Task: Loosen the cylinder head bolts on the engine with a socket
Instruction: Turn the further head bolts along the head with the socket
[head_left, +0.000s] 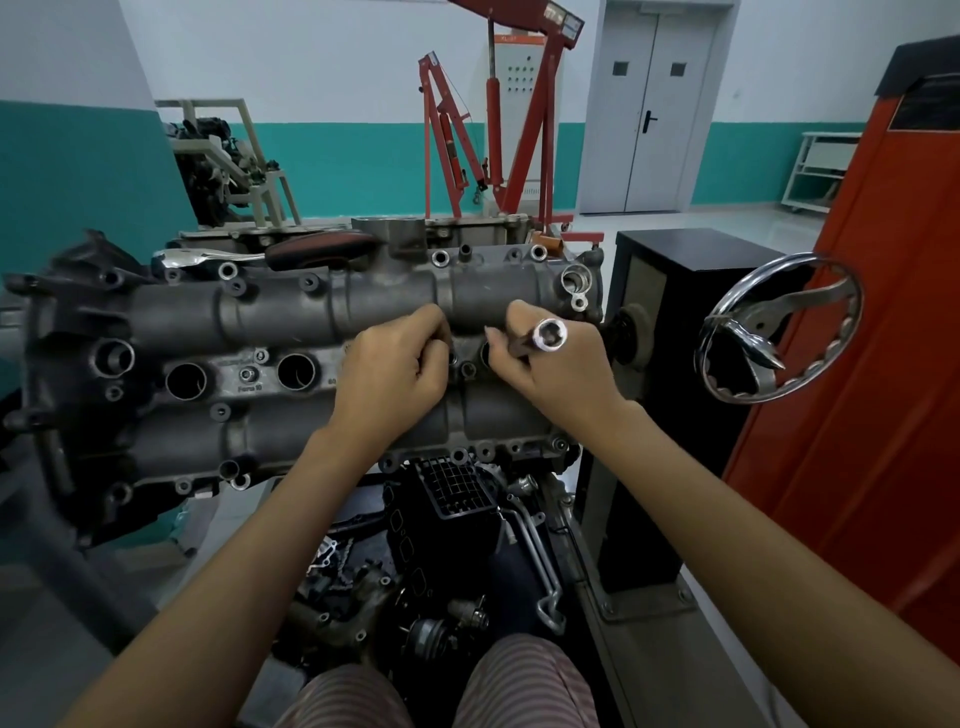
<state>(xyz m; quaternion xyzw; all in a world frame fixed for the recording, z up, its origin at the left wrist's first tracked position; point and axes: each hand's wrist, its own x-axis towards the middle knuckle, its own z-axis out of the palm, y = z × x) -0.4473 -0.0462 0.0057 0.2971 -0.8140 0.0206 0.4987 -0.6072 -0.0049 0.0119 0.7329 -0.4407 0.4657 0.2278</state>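
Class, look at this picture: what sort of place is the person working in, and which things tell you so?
Most likely an automotive training workshop. An engine sits mounted on a stand with a handwheel, red engine hoists stand behind it, and the right hand holds a socket.

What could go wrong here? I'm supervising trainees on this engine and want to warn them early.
1. The right hand holds the socket loosely between its fingers while also picking at the cylinder head; it may slip into the parts below.
2. The ratchet lies on the head's far edge and could be knocked off.
3. Open round wells beside the left hand could swallow a dropped bolt.
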